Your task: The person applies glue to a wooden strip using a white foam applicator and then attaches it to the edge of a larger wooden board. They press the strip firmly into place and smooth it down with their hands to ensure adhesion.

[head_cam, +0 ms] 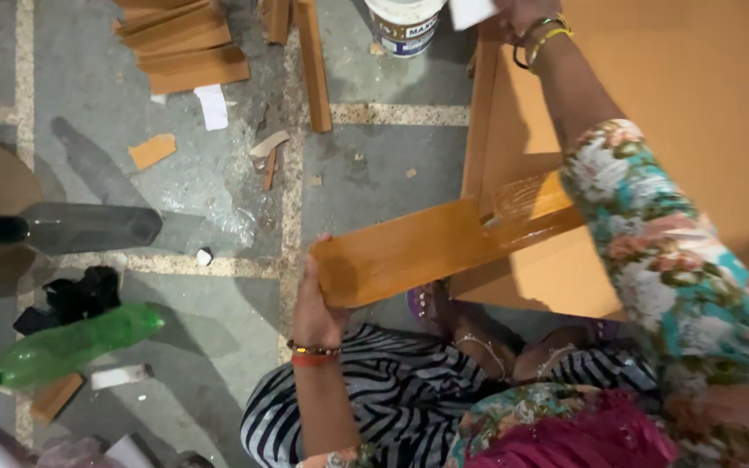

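Observation:
My left hand point(315, 299) grips the near end of a glossy orange-brown wooden plank point(409, 251). The plank slants up to the right, its far end wet and shiny where it rests on a large orange board point(695, 78). My right hand point(522, 17) reaches up to the top edge of the view, bangles on its wrist, with something white at its fingers beside a white bucket point(405, 26). How that hand grips is cut off by the frame. My striped-trousered legs and sandalled feet are below the plank.
A stack of wooden planks point(184, 43) and a long strip point(314, 65) lie on the tiled floor at top. At left lie a dark glass bottle point(62, 228), a green plastic bottle point(67, 347), a black cloth point(75, 299) and wood scraps.

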